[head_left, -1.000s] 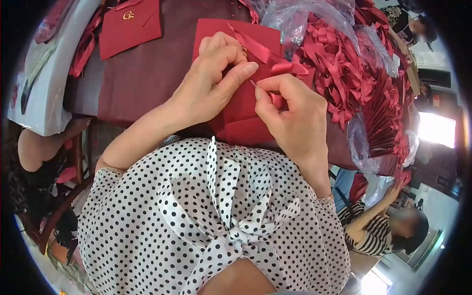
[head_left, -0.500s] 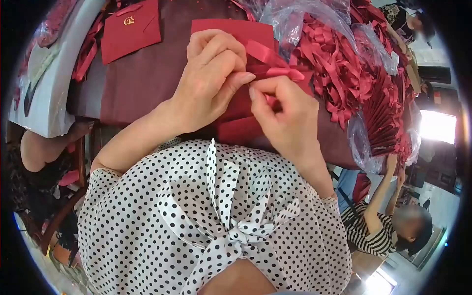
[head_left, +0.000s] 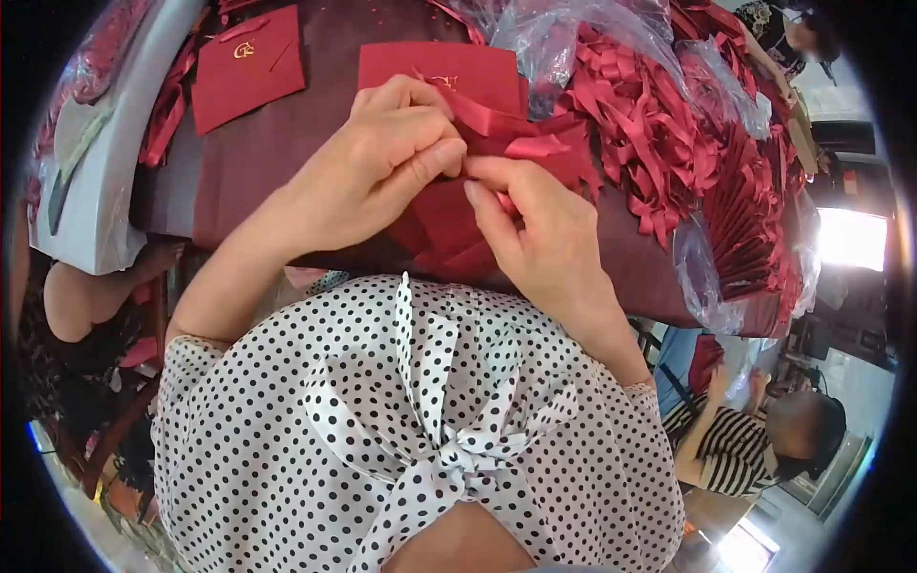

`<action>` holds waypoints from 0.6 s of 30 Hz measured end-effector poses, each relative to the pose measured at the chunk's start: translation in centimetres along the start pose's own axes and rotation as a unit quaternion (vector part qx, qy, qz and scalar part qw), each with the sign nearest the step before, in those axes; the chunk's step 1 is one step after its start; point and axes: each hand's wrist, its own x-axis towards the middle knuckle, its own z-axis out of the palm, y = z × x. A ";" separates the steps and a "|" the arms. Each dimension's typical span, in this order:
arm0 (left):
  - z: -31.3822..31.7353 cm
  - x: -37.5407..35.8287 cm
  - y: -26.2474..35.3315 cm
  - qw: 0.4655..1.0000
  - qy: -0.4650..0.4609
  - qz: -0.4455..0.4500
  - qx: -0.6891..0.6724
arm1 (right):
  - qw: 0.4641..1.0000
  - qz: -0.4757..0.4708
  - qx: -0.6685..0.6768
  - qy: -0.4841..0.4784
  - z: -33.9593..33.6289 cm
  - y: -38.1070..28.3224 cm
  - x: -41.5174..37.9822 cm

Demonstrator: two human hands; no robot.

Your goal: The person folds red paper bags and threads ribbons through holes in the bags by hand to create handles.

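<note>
The grip of the left hand (head_left: 377,158) is closed: thumb and forefinger press together on a red ribbon (head_left: 497,119), pinching it against the top of a red card (head_left: 449,220). The right hand (head_left: 535,229) meets it thumb to thumb, and its grip is also closed, the fingertips nipping the same ribbon where a small loop sticks out to the right. Both hands touch each other at the thumbs, just above the card.

The card lies on the tabletop (head_left: 277,143) at its near edge, in front of the person's spotted blouse (head_left: 411,430), and is partly hidden under the 2 hands. A second red card (head_left: 449,67) lies flat just beyond the hands, toward the far edge, with a small gold mark on it. A third, an envelope-like red card (head_left: 248,67) with a gold mark, lies well apart toward the far left corner.

To the right of the hands, a heap of loose red ribbons (head_left: 659,124) spills over the right side of the tabletop, partly inside a clear plastic bag (head_left: 564,38). Beyond it, near the right edge, stands a row of folded red cards (head_left: 745,220).

Below the right edge, another person in a striped top (head_left: 735,449) sits with an arm raised.
</note>
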 end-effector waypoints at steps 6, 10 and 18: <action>-2.5 0.8 -0.7 0.958 -0.262 -0.066 -0.097 | 0.998 -0.019 -0.018 -0.051 -0.4 0.1 -1.1; -2.2 1.8 -0.5 0.953 -0.292 -0.029 -0.081 | 0.998 -0.009 -0.024 -0.062 -1.1 -0.6 -1.1; -1.8 2.7 1.2 0.968 -0.234 0.060 -0.069 | 0.972 0.001 -0.174 -0.157 -4.9 -3.6 -0.9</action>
